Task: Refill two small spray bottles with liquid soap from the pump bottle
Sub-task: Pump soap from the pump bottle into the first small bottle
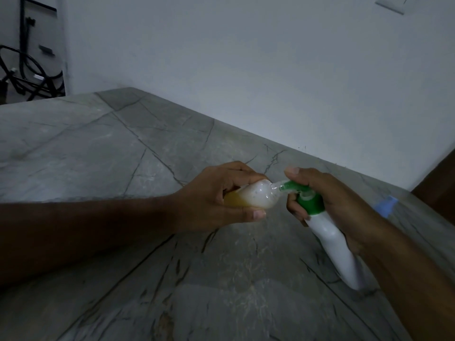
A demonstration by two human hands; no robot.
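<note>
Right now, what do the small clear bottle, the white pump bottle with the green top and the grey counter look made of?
Small clear bottle: translucent plastic, glossy; liquid shows through. White pump bottle: opaque smooth plastic with sheen. Grey counter: probably veined stone, matte.

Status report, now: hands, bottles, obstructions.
Left hand gripping small clear spray bottle, tilted. Right hand gripping white pump bottle with green pump, nozzle at its mouth. Nothing obstructing.

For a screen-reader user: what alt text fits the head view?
The right hand aims a pump bottle's green nozzle into the neck of a small bottle held sideways by the left hand, above a grey stone counter.
</note>
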